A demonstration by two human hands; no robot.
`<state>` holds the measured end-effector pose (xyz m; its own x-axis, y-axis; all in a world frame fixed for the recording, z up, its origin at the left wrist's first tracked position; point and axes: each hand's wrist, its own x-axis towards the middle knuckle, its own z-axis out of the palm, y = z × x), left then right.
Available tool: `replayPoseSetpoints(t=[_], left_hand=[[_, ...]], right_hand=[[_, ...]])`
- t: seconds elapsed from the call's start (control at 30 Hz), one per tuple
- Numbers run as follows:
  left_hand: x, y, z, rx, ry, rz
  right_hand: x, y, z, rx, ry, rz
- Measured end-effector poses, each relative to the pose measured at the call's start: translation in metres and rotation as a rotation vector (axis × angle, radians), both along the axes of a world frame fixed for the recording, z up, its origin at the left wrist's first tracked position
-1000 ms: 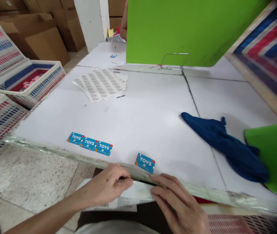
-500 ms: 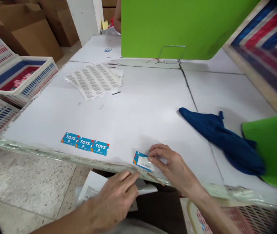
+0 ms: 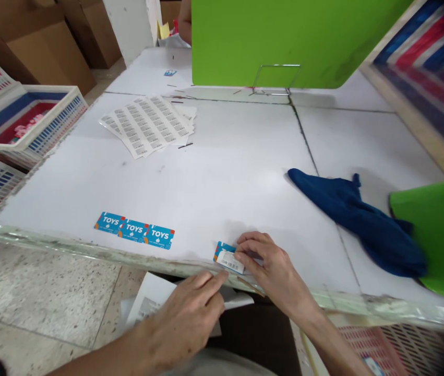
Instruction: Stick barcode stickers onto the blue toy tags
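My right hand [image 3: 266, 263] is closed in a pinch on a white barcode sticker [image 3: 230, 262], which lies over the lower part of a blue card [image 3: 222, 247] near the table's front edge. Part of the sticker is hidden under the fingers. My left hand [image 3: 192, 310] is at the table edge, over white sticker sheets [image 3: 148, 295] on the lap; its index finger stretches toward the card's lower edge and it holds nothing visible. To the left, three blue cards marked TOYS [image 3: 134, 228] lie overlapped in a row.
Barcode label sheets [image 3: 149, 125] lie fanned on the white table [image 3: 222, 183]. A dark blue cloth piece [image 3: 358, 219] and a green bin [image 3: 436, 235] are at right. A large green panel [image 3: 284, 42] stands at the back. Plastic baskets [image 3: 55, 117] stand at left.
The sticker has shifted down and left over the card, covering its lower edge. My left index finger has come slightly closer to the card. The view has tilted slightly.
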<state>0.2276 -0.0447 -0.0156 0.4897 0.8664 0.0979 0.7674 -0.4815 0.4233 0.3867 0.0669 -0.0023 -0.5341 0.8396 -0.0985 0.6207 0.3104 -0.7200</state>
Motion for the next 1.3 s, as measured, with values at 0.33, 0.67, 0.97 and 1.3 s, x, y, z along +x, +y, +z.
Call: replayPoseSetpoints(t=[0.33,0.67,0.97,1.3], left_hand=[[0.001,-0.001,-0.002,0.006,0.001,0.006],[0.002,-0.002,-0.005,0.018,0.013,0.014],[0.003,0.000,-0.002,-0.021,0.062,-0.019],[0.006,0.004,0.004,-0.009,0.175,-0.052]], right_hand=[[0.000,-0.001,-0.001,0.026,0.011,-0.004],[0.000,-0.002,-0.004,0.072,0.024,0.005],[-0.001,-0.004,-0.005,0.080,0.011,-0.005],[-0.002,-0.003,-0.006,0.141,-0.024,0.017]])
